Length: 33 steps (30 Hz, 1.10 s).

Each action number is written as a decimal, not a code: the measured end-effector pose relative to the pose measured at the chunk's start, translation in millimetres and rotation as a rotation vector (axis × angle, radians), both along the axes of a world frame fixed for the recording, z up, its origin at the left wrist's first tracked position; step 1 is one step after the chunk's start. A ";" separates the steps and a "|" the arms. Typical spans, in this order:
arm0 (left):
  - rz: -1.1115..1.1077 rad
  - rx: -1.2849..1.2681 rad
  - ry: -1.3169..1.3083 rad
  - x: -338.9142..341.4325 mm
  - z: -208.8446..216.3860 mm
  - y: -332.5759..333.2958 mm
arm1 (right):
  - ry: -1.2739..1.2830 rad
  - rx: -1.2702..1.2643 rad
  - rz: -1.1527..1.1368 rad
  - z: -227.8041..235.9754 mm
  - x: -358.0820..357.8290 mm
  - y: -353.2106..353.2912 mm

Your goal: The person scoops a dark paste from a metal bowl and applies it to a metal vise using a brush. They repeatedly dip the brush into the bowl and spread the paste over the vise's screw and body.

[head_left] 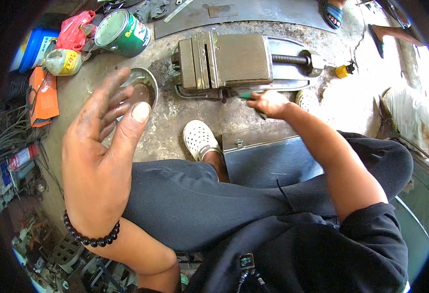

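Observation:
My left hand (102,141) is raised close to the camera, its fingers apart and slightly curled, smudged with grime and holding nothing. Behind its fingers stands a round clear container (148,80) with brownish liquid, partly hidden. My right hand (270,104) reaches to the near side of a large grey-brown vise (241,58), fingers closed on a slim object with a green part (246,96). A dark end pokes out below that hand; motion blur hides its exact kind. The vise lies on the floor, its threaded screw (290,59) to the right and a narrow gap between its jaws.
A green paint can (126,36), a plastic bottle (64,62), a red bag (75,29) and an orange box (43,95) crowd the left. A metal box (268,151) sits by my legs. Sheet metal (190,19) lies beyond. Another person's sandalled foot (332,14) is at far right.

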<state>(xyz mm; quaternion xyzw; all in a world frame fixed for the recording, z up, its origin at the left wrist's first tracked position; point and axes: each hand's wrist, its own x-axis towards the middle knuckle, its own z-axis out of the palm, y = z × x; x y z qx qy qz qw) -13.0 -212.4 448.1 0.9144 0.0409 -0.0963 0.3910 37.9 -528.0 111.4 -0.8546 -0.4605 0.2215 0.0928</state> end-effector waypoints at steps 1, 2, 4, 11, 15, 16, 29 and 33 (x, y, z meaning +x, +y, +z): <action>-0.006 0.016 -0.006 0.1 0.5 1.2 | 0.018 -0.084 -0.020 2.5 1.8 -14.6; -0.016 0.031 -0.010 0.9 0.3 2.2 | 0.007 -0.097 -0.032 6.1 2.3 -28.3; -0.031 0.021 -0.044 2.2 -0.8 4.0 | 0.031 -0.235 -0.060 12.0 2.1 -44.4; -0.038 -0.025 -0.071 -1.9 -0.4 7.4 | 0.144 -0.197 -0.247 5.4 -19.4 26.6; -0.055 0.001 -0.091 -3.8 -2.2 10.6 | 0.136 -0.060 -0.173 2.2 -22.5 69.1; -0.060 0.007 -0.089 -4.1 -1.8 11.3 | 0.139 -0.057 -0.163 4.2 -22.3 70.1; -0.094 -0.154 -0.227 6.2 -4.0 9.9 | 0.060 -0.058 -0.279 14.3 -37.0 64.7; -0.096 -0.147 -0.140 18.8 7.5 0.6 | 0.093 -0.139 -0.263 20.0 -28.3 69.4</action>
